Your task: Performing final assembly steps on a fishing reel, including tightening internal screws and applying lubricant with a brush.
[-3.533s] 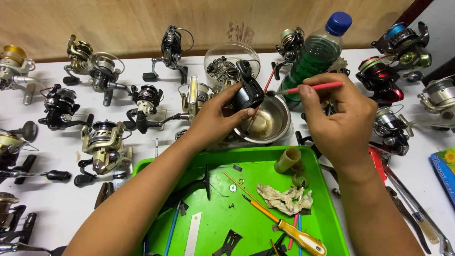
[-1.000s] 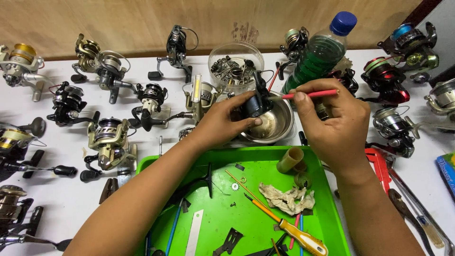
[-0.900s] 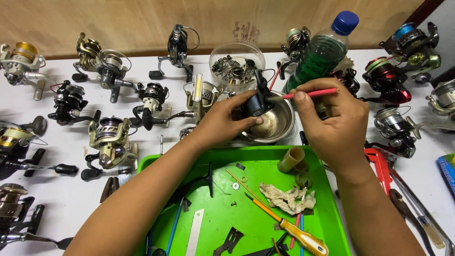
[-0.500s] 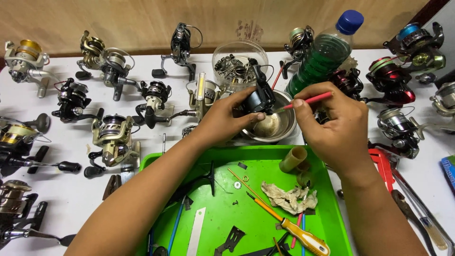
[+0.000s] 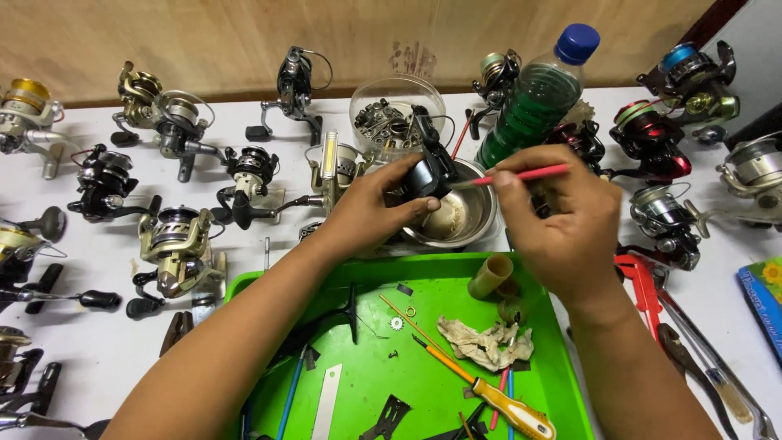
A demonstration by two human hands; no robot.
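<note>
My left hand (image 5: 371,208) grips a black fishing reel body (image 5: 429,173) and holds it over a small steel bowl (image 5: 476,224). My right hand (image 5: 562,220) pinches a thin red-handled brush (image 5: 521,174) whose tip touches the reel body. Just below both hands lies a green tray (image 5: 366,358) holding a crumpled rag (image 5: 485,344), a yellow-handled screwdriver (image 5: 489,393), a small gear (image 5: 397,323), a tan tube (image 5: 490,277) and dark reel parts.
Several spinning reels stand all over the white table, such as a gold one (image 5: 175,244) at left and a red one (image 5: 652,147) at right. A green bottle (image 5: 538,98) and a clear tub of parts (image 5: 391,114) stand behind the bowl. Red-handled pliers (image 5: 652,293) lie at right.
The view has shifted slightly. Both hands stay over the bowl; the brush in my right hand has made small moves against the reel body.
</note>
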